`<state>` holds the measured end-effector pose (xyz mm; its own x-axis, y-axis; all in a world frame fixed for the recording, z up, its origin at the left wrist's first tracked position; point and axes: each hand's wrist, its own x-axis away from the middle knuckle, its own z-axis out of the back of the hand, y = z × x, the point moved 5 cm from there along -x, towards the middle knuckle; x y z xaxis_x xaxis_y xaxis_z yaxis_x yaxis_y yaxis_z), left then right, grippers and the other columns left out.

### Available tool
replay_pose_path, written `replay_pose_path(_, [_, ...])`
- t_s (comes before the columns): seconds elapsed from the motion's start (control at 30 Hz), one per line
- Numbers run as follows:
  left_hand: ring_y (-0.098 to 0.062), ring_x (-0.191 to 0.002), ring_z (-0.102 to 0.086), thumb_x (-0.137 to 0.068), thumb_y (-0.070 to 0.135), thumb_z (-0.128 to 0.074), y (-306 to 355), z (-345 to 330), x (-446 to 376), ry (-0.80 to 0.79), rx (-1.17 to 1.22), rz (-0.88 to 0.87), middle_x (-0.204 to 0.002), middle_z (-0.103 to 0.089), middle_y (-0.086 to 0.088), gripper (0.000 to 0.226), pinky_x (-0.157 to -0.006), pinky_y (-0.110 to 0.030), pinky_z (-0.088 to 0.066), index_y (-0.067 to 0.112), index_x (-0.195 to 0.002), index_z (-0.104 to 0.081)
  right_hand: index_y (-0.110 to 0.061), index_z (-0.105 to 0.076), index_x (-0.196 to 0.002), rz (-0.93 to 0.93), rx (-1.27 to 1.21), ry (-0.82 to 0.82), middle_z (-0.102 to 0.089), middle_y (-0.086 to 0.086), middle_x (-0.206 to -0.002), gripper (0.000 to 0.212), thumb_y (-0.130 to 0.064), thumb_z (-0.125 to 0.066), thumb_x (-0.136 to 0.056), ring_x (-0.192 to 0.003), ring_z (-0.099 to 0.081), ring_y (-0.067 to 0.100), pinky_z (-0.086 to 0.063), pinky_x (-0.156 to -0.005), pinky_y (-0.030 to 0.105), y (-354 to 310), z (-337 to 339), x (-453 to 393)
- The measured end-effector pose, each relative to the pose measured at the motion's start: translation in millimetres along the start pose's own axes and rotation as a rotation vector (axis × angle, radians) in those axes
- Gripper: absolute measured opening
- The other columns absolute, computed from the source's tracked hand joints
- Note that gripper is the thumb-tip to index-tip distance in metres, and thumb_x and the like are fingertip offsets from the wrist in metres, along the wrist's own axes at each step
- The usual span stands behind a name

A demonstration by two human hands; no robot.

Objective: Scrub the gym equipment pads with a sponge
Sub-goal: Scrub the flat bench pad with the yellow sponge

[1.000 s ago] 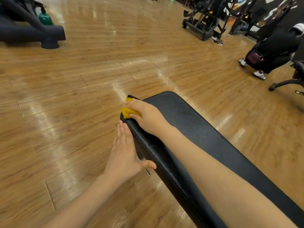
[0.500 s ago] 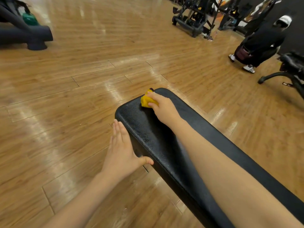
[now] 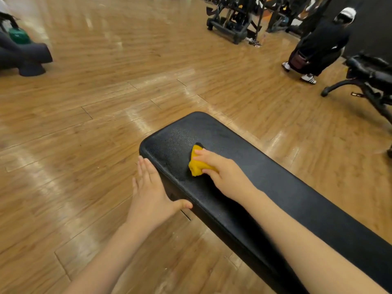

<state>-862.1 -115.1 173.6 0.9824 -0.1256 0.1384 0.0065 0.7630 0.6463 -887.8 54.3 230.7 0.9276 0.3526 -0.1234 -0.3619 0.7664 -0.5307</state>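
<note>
A long black padded bench (image 3: 286, 187) with a pebbled vinyl top runs from the lower right toward the middle of the view, its rounded end pointing away from the person. On that top, a little back from the rounded end and nearer the bench's left edge, lies a crumpled yellow sponge (image 3: 198, 163).

The right hand (image 3: 227, 175) is clamped on the sponge from behind, palm down. Its fingers curl over the sponge's near and right side, one fingertip lying across the upper part and another pressed into the lower edge, so that the sponge sticks out ahead and to the left of the knuckles. The sponge is squeezed between the hand and the pad, in contact with the vinyl. The right forearm stretches diagonally along the bench from the lower right corner.

The left hand (image 3: 151, 192) is flat and spread, fingers straight and close together, laid against the bench's left side wall just below the top edge. Its thumb sticks out to the right and touches the side of the pad. It holds nothing.

Under the bench is a glossy wooden plank floor (image 3: 84, 145). Well apart, at the upper right, a person in black clothing and a white cap (image 3: 320, 43) crouches near another black bench (image 3: 369, 75).
</note>
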Motion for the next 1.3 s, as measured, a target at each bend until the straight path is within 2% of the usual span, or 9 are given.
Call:
replay_pose_path(0.1, [-0.020,-0.140,0.029,-0.057,0.072,-0.071,0,1,0,0.022,-0.017,0.003,-0.141,0.042,-0.007,0.150,-0.116,-0.042,0.006,0.004,-0.140,0.033,-0.011,-0.056,-0.127,-0.180,0.062,0.070,-0.048,0.011,-0.139,0.036,-0.006,-0.054,-0.091,-0.133,-0.040,0.024,-0.026,-0.105,0.022,37,16,-37])
replay_pose_path(0.2, [-0.020,-0.140,0.029,-0.057,0.072,-0.070,-1,1,1,0.022,-0.015,0.015,-0.149,0.036,-0.011,0.149,-0.116,-0.043,0.006,0.003,-0.141,0.032,-0.010,-0.052,-0.131,-0.330,0.092,0.140,-0.051,0.014,-0.136,0.037,-0.012,-0.052,-0.093,-0.126,-0.045,0.029,-0.033,-0.095,0.027,45,26,-77])
replay_pose_path(0.33, [-0.015,-0.135,0.034,-0.059,0.072,-0.069,-3,3,1,0.031,0.001,0.008,-0.150,0.036,-0.010,0.146,-0.116,-0.044,0.007,0.007,-0.141,0.033,-0.011,-0.047,-0.135,-0.132,0.052,-0.009,-0.039,0.009,-0.146,0.039,-0.014,-0.047,-0.096,-0.137,-0.030,0.023,-0.030,-0.106,0.034,-24,-10,-97])
replay_pose_path(0.4, [-0.015,-0.136,0.033,-0.060,0.069,-0.071,-3,3,1,0.031,0.036,-0.007,-0.151,0.035,-0.010,0.145,-0.116,-0.045,0.007,0.008,-0.142,0.031,-0.015,-0.044,-0.137,-0.002,0.065,-0.124,-0.035,0.005,-0.149,0.041,-0.013,-0.046,-0.096,-0.140,-0.023,0.018,-0.026,-0.109,0.033,-53,-39,-89])
replay_pose_path(0.47, [-0.012,-0.135,0.033,-0.060,0.067,-0.073,-3,3,0,0.052,0.046,-0.008,-0.152,0.033,-0.010,0.145,-0.116,-0.045,0.006,0.008,-0.144,0.028,-0.016,-0.043,-0.138,0.046,0.095,-0.125,-0.032,0.000,-0.150,0.041,-0.013,-0.045,-0.097,-0.141,-0.019,0.014,-0.023,-0.110,0.030,-63,-54,-84])
replay_pose_path(0.83, [-0.019,-0.143,0.023,-0.058,0.067,-0.075,1,13,4,0.077,-0.047,0.077,-0.155,0.028,-0.008,0.144,-0.117,-0.045,0.000,0.007,-0.146,0.023,-0.019,-0.046,-0.136,-0.052,0.075,-0.017,-0.034,-0.002,-0.150,0.039,-0.016,-0.045,-0.097,-0.141,-0.021,0.012,-0.022,-0.111,0.029,-58,-43,-38])
replay_pose_path(1.03, [-0.020,-0.144,0.021,-0.063,0.067,-0.072,9,26,-5,0.064,-0.198,-0.038,-0.156,0.025,-0.007,0.138,-0.116,-0.048,-0.004,0.007,-0.148,0.018,-0.018,-0.041,-0.139,-0.157,0.062,0.017,-0.033,-0.001,-0.150,0.042,-0.016,-0.044,-0.097,-0.140,-0.022,0.013,-0.022,-0.111,0.030,-56,-32,-23])
replay_pose_path(1.2, [-0.020,-0.145,0.018,-0.069,0.062,-0.071,-4,30,-5,0.043,-0.310,-0.148,-0.156,0.024,-0.004,0.118,-0.117,-0.051,-0.007,0.013,-0.153,-0.004,-0.016,-0.045,-0.135,-0.148,0.163,0.049,-0.034,0.000,-0.148,0.038,-0.019,-0.043,-0.097,-0.141,-0.020,0.015,-0.027,-0.110,0.036,-77,-44,-41])
replay_pose_path(1.3, [-0.018,-0.144,0.020,-0.071,0.064,-0.068,-7,35,-4,0.006,-0.361,-0.177,-0.156,0.025,-0.002,0.122,-0.117,-0.048,-0.004,0.016,-0.152,0.009,-0.018,-0.046,-0.134,-0.190,0.175,0.087,-0.035,-0.002,-0.148,0.036,-0.019,-0.043,-0.098,-0.141,-0.019,0.013,-0.031,-0.107,0.035,-78,-46,-34])
